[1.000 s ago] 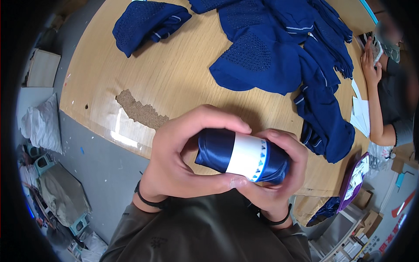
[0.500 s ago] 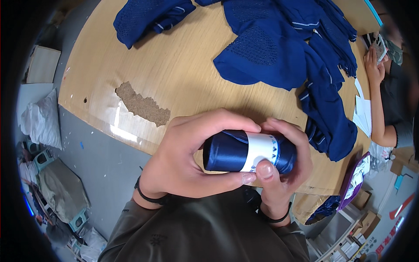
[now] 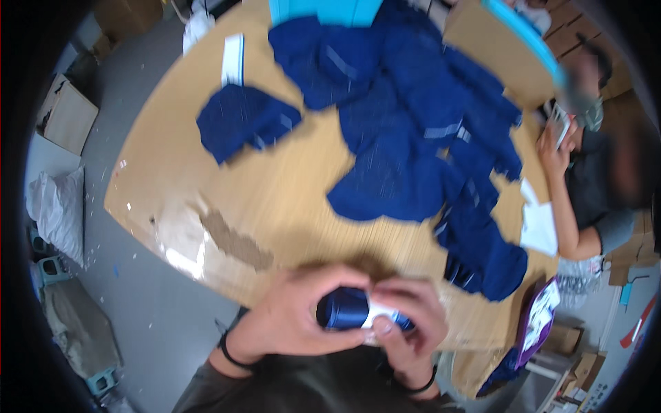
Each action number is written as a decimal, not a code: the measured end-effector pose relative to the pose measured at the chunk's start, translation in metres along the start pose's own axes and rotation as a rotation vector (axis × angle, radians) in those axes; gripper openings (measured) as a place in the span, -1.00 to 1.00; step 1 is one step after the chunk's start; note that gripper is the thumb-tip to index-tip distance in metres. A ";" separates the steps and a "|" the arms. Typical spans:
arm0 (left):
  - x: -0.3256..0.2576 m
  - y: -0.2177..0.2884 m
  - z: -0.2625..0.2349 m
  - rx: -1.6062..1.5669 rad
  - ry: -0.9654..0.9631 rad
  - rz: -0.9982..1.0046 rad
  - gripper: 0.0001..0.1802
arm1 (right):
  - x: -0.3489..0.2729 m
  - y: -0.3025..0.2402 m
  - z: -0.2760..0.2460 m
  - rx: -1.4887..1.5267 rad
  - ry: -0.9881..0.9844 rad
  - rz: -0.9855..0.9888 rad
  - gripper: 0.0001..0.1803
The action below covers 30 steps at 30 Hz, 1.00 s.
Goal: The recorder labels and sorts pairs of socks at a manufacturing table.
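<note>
Low in the view, above the table's near edge, I hold a tight roll of shiny navy fabric [image 3: 342, 308] with a white paper band [image 3: 376, 314] around it. My left hand [image 3: 289, 316] is closed around its left end, thumb below and fingers over the top. My right hand [image 3: 415, 318] grips the banded right part, its fingers across the top and its thumb on the band's near side. Much of the right end is hidden by those fingers. Beyond my hands lies a pile of loose navy garments [image 3: 385, 182], with a separate folded navy piece [image 3: 241, 124] to its left.
A white card strip [image 3: 233, 58] lies at the far left of the wooden table [image 3: 296, 199]. Behind the pile are a turquoise bin [image 3: 323, 10] and a cardboard box [image 3: 482, 45]. At right, another person's hand [image 3: 556, 148] holds a phone, near white papers [image 3: 538, 227] and a purple package [image 3: 537, 323].
The view has tilted up, so the table's far side shows more and my hands sit lower. My right fingers now cover more of the white band. The roll stays in both hands.
</note>
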<state>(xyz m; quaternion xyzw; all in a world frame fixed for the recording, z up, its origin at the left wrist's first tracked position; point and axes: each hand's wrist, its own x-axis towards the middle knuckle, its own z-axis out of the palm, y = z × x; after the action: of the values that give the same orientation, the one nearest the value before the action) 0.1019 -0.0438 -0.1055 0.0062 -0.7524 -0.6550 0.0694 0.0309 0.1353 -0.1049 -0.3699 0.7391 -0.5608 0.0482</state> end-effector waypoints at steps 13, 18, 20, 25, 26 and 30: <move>-0.004 0.003 0.005 -0.028 0.018 0.058 -0.58 | -0.007 -0.004 0.001 0.040 0.037 0.002 -0.77; -0.008 0.000 0.006 -0.023 0.011 0.057 -0.57 | -0.011 0.000 0.004 -0.012 0.074 -0.034 -0.77; -0.009 -0.002 0.006 -0.038 -0.002 0.057 -0.57 | -0.014 0.001 0.005 -0.033 0.096 -0.033 -0.76; -0.010 0.002 0.008 0.007 0.000 0.107 -0.58 | -0.016 0.005 0.007 0.060 0.108 -0.006 -0.77; -0.010 0.002 0.007 0.025 -0.017 0.094 -0.58 | -0.016 0.004 0.008 0.115 0.105 0.019 -0.77; -0.010 0.003 0.006 0.053 -0.034 0.089 -0.57 | -0.014 0.003 0.006 0.130 0.106 0.031 -0.77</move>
<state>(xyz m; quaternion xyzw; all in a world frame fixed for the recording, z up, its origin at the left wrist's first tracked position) 0.1111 -0.0365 -0.1038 -0.0364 -0.7702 -0.6310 0.0853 0.0427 0.1396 -0.1144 -0.3243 0.7085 -0.6254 0.0416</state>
